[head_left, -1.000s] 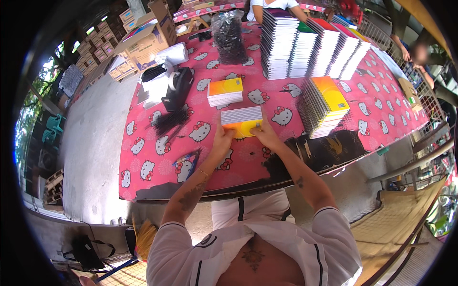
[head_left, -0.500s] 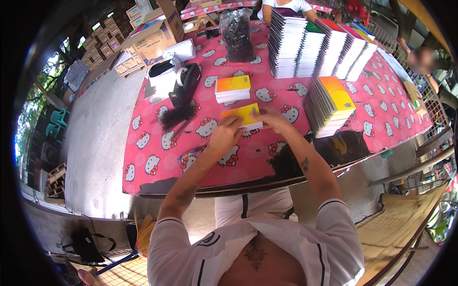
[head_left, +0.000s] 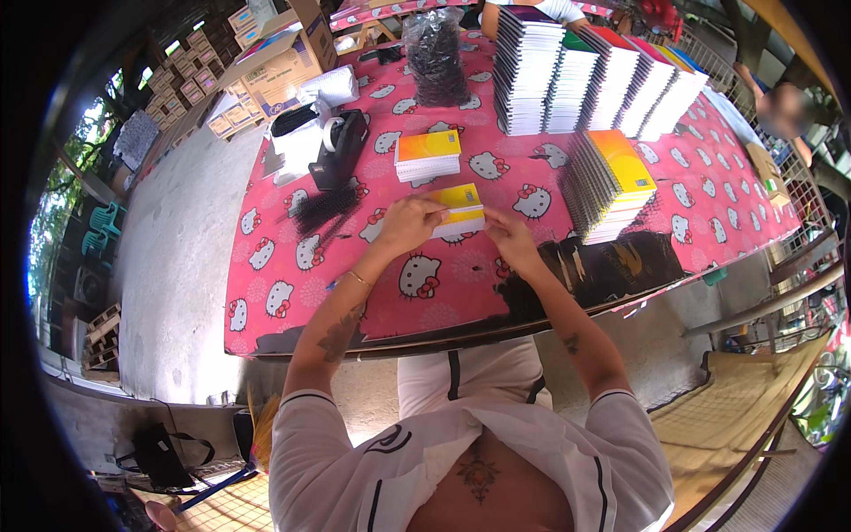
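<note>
Yellow-covered notebooks form a small stack (head_left: pixel 459 209) on the pink patterned tablecloth (head_left: pixel 292 266), near the table's front edge. The left hand (head_left: pixel 409 223) curls its fingers (head_left: pixel 434 211) over the stack's left end, gripping it from above. The right hand (head_left: pixel 511 241) meets the stack's right corner, fingers bent and pinching at its edge. Just beyond lies a second small stack with orange-yellow covers (head_left: pixel 427 154); a taller leaning pile of notebooks (head_left: pixel 612 183) stands to the right, and a black tape dispenser (head_left: pixel 339 149) to the left
</note>
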Demonstrator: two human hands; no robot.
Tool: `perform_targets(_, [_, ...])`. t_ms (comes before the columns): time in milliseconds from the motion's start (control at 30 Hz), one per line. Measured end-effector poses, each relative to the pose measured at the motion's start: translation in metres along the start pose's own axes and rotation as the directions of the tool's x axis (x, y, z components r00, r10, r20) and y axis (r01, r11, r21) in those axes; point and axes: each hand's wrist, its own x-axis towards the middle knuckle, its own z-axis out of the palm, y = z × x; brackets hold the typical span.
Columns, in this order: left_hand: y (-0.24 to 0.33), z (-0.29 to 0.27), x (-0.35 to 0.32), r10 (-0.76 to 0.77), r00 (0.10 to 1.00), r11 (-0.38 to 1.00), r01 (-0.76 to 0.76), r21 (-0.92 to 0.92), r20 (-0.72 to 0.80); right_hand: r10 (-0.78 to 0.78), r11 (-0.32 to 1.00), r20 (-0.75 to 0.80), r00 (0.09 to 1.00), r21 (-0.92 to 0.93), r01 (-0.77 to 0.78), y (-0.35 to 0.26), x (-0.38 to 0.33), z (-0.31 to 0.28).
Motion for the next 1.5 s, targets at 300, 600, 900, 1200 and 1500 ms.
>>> perform_targets(300, [0.025,-0.008,-0.007,0.116,0.942,0.989,-0.079,0.128,-0.314,-0.374,0.874,-0.11,0.921,-0.373,0.311,-0.016,-0.007,0.003])
perform_targets(600, [0.071,0.033,-0.085,0.158,0.909,0.987,-0.149,0.052,-0.386,-0.142,0.965,0.088,0.986,0.235,0.118,-0.028,-0.064,0.004])
perform_targets(900, [0.005,0.002,-0.074,-0.039,0.817,0.992,0.1,0.074,-0.576,0.002,0.951,0.088,0.996,0.308,-0.029,-0.027,-0.071,-0.009])
perform_targets(1200, [-0.12,-0.033,-0.089,-0.008,0.861,0.865,0.261,0.428,-0.509,-0.025,0.944,0.108,0.994,0.331,-0.012,-0.036,-0.077,0.001])
perform_targets(1500, [0.025,-0.025,-0.109,-0.149,0.919,0.966,0.058,-0.25,-0.364,-0.025,0.96,0.207,0.978,0.279,-0.035,-0.019,-0.071,-0.006])
